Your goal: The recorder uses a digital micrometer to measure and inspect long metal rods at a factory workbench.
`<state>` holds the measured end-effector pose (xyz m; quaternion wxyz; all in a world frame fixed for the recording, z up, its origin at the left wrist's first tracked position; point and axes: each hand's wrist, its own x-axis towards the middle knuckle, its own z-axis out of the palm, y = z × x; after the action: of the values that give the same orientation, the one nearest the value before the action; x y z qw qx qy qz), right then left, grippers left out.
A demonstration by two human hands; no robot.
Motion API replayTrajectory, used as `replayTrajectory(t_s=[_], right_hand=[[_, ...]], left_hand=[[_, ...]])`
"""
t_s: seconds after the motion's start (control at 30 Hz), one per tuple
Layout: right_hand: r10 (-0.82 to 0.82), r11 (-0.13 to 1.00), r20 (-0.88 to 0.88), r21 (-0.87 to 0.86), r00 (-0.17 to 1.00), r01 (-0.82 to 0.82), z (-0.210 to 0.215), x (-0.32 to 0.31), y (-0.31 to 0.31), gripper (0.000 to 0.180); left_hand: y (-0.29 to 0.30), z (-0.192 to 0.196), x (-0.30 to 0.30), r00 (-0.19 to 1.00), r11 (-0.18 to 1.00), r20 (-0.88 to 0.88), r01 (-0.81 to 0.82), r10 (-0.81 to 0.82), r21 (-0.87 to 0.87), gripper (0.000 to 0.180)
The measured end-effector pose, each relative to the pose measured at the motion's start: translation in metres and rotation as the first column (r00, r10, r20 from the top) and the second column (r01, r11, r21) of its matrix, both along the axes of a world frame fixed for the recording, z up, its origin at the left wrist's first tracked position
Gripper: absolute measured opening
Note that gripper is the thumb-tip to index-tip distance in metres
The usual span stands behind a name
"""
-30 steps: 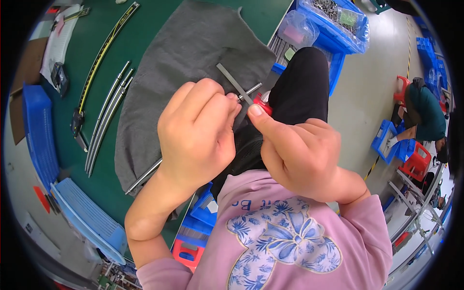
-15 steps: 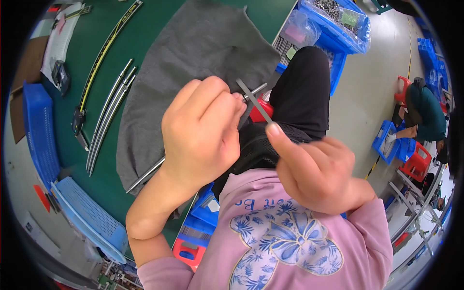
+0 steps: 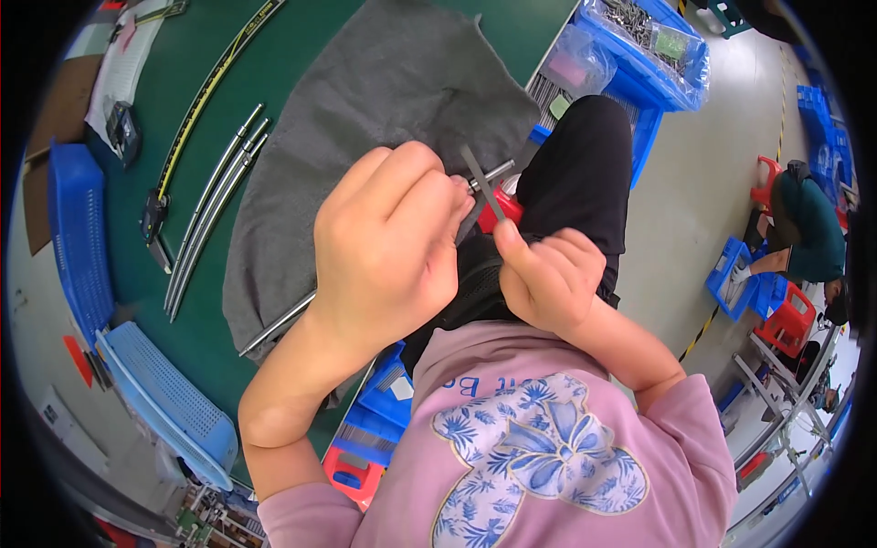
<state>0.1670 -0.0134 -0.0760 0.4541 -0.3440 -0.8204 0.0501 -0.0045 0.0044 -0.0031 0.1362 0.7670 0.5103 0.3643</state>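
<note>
At the far left we have a blue basket (image 3: 78, 219), then a light-blue basket (image 3: 169, 393) by the edge of the green table (image 3: 203, 340). On the table we see a long yellow-and-black tool (image 3: 187, 137) and, just right of it, three metal rods (image 3: 210, 215) side by side. Next comes a grey cloth (image 3: 365, 73); a bare length of metal (image 3: 279, 324) runs over its lower edge toward our left wrist.

Our left hand (image 3: 388, 237) is clamped on a metal rod (image 3: 500, 170), whose end sticks out past the fingertips; whether both lengths are one piece, we cannot tell. A flat grey bar (image 3: 480, 181) crosses this rod just beside those fingertips. Our right hand (image 3: 553, 279) grips the bar's lower end, thumb along it, fingers curled; our hands are apart. Farther right stand a blue bin (image 3: 647, 151) and, well apart, a bent-over co-worker (image 3: 808, 224).
</note>
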Motion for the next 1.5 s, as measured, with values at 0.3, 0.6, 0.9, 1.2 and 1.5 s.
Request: replayTrajectory(t_s=[0.3, 0.6, 0.9, 1.2, 1.5], right_hand=[[0.084, 0.996, -0.024, 0.019, 0.996, -0.084, -0.005, 0.001, 0.005, 0.034], [0.051, 0.993, 0.024, 0.102, 0.998, -0.053, -0.013, 0.01, 0.006, 0.039], [0.099, 0.995, 0.006, -0.034, 0.995, -0.099, 0.004, 0.043, -0.019, 0.04], [0.085, 0.993, -0.011, -0.081, 0.996, -0.086, 0.012, 0.032, -0.016, 0.052], [0.071, 0.994, 0.02, -0.09, 0.997, -0.069, 0.019, 0.024, -0.013, 0.052]], left_hand=[[0.0, 0.001, 0.001, 1.0, 1.0, -0.007, 0.002, -0.002, -0.005, 0.017], [0.001, 0.0, 0.001, 1.0, 1.0, 0.007, 0.004, -0.004, -0.002, 0.016], [-0.001, 0.007, 0.003, 0.999, 0.998, 0.029, -0.03, 0.032, -0.052, 0.013], [0.0, 0.002, 0.002, 0.998, 0.999, 0.049, -0.033, 0.034, -0.021, 0.015], [0.0, 0.003, 0.001, 0.998, 0.999, 0.057, -0.032, 0.034, -0.031, 0.015]])
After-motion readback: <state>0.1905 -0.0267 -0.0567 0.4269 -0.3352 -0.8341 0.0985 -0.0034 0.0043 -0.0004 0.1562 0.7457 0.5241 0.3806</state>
